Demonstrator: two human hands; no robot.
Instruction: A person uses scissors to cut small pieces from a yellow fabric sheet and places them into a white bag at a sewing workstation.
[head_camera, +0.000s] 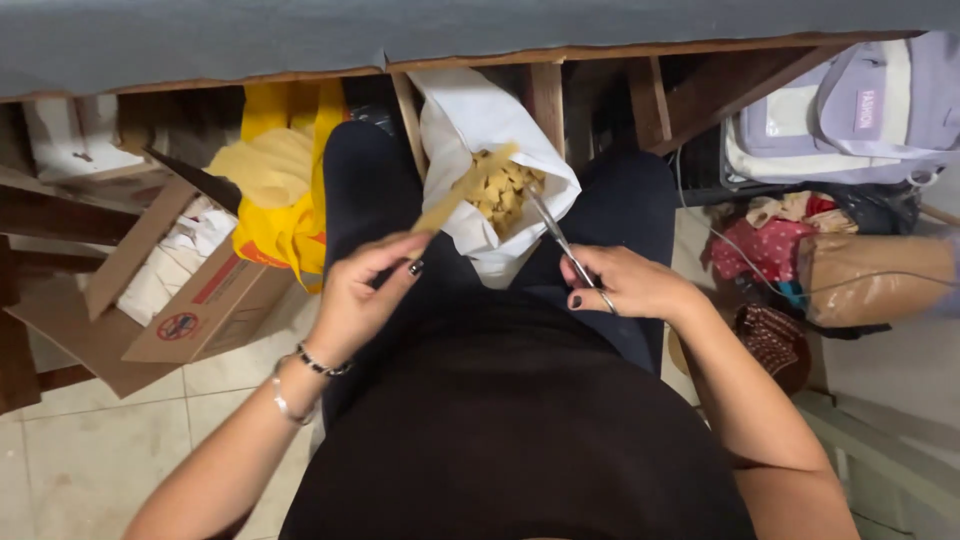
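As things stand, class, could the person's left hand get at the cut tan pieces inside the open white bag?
Probably yes. The left hand is just short of the white bag, whose mouth gapes open over the tan pieces. However, it already pinches a tan strip, so it would need to drop that.

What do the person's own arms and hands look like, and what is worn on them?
Both forearms are bare, with no sleeves in view. The left hand has dark polish on its nails, and its wrist carries two bracelets: a dark beaded bracelet and a thin silver bracelet. The right hand also has dark nail polish; no bracelet shows on that wrist.
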